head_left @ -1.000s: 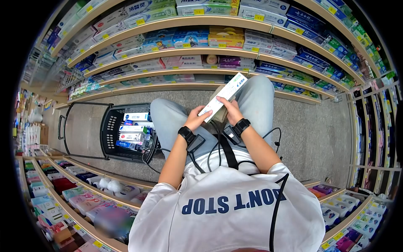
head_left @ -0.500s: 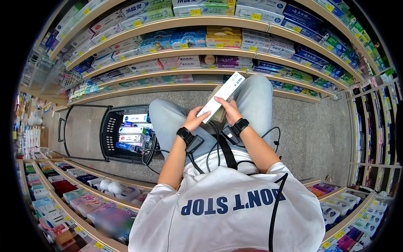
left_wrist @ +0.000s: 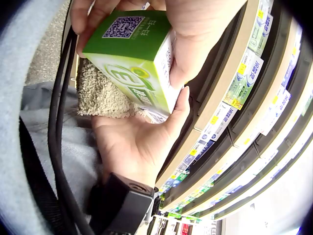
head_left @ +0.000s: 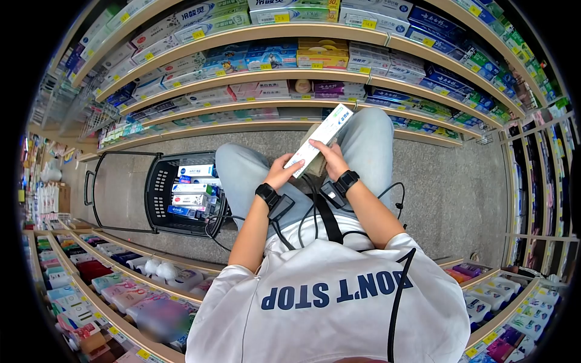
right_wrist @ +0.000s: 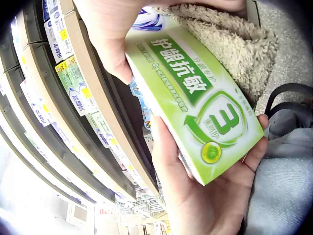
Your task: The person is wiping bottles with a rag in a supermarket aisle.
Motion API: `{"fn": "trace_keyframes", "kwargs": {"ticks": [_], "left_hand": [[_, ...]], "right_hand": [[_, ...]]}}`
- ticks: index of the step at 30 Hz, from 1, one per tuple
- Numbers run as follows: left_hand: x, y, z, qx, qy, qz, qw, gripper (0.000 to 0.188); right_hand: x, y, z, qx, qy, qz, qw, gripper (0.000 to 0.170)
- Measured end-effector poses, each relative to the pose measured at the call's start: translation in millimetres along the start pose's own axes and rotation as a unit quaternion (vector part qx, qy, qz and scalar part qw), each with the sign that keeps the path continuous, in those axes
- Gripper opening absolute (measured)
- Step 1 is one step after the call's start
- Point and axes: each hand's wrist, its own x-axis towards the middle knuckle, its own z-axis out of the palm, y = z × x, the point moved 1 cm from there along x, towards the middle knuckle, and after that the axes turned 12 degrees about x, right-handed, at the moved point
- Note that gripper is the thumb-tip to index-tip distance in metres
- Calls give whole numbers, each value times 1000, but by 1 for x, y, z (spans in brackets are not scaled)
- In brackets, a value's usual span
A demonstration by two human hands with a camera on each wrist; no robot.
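A long white and green toothpaste box (head_left: pixel 325 140) is held over my lap by both hands, slanting up toward the right knee. My left hand (head_left: pixel 280 171) grips its near end, with the thumb on the upper side. Farther along, my right hand (head_left: pixel 333 162) holds the box's right side. In the right wrist view, the box's green face (right_wrist: pixel 195 98) bears Chinese text and a large 3. The left wrist view shows a QR code on its green end (left_wrist: pixel 127 24). A fuzzy beige cloth (left_wrist: pixel 105 90) lies against the box, partly hidden by it.
A black shopping basket (head_left: pixel 158 209) with several toothpaste boxes (head_left: pixel 192 198) stands on the floor at my left. Ahead, shelves (head_left: pixel 224 80) hold rows of boxed goods; behind me are shelves of bottles (head_left: pixel 115 284). Black cables (head_left: pixel 315 212) run from the wrists across my lap.
The head view has shifted slightly. Both hands keep the same hold on the toothpaste box, which stays in place over the lap.
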Motion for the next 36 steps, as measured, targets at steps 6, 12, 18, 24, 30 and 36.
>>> {"fn": "trace_keyframes", "kwargs": {"ticks": [6, 12, 18, 24, 30, 36], "left_hand": [[-2, 3, 0, 9, 2, -2, 1000, 50], [0, 1, -1, 17, 1, 2, 1000, 50], [0, 1, -1, 9, 2, 7, 1000, 50], [1, -2, 0, -1, 2, 9, 1000, 49], [-1, 1, 0, 3, 0, 7, 1000, 48], [-1, 1, 0, 9, 12, 10, 1000, 47]], "right_hand": [[1, 0, 0, 1, -3, -3, 1000, 45], [3, 3, -3, 3, -5, 3, 1000, 46], [1, 2, -2, -7, -4, -2, 1000, 46], [2, 2, -2, 2, -15, 4, 1000, 46], [1, 1, -1, 1, -7, 6, 1000, 45], [-2, -1, 2, 0, -6, -1, 1000, 47]]}}
